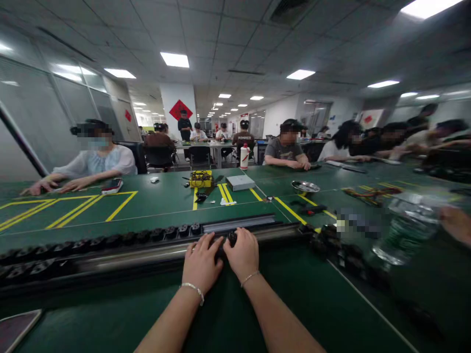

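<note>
A white pillar [167,95] bears a red diamond [178,109]. Left of the pillar runs a glass wall [33,115], and a small red sign [128,115] hangs between the two. Right of it stands a white wall [281,116]. The tiled ceiling [217,37] carries bright lights [174,60], one just above the pillar. Black chairs [199,156] stand before it; well in front spreads a green table [110,318] with yellow lines [121,206].

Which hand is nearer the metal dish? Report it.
Right. The right hand is on the near side of the dish, to its left; the left hand lies farther left.
</note>
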`<state>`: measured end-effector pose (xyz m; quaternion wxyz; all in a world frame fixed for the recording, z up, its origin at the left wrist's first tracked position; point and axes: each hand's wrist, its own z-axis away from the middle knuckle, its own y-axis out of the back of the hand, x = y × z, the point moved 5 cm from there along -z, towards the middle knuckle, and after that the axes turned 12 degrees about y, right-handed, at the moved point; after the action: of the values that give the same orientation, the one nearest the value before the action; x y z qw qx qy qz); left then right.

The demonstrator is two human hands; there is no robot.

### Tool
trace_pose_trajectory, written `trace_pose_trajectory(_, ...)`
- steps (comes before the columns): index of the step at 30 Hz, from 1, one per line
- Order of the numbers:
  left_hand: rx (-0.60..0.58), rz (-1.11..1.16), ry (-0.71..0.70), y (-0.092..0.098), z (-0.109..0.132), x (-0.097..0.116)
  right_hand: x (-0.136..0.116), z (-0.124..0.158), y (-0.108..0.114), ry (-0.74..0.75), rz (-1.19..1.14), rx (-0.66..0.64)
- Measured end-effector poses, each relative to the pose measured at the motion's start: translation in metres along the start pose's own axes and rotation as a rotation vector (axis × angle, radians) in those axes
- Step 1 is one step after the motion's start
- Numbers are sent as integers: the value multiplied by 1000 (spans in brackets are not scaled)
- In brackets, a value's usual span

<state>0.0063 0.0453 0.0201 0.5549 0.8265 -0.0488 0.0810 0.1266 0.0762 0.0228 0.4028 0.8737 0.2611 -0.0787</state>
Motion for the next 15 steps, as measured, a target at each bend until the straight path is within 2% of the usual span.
trace_pose_trajectory(15, 5, 2, 5, 1, 0, 0, 3, -1, 3, -1, 0, 26)
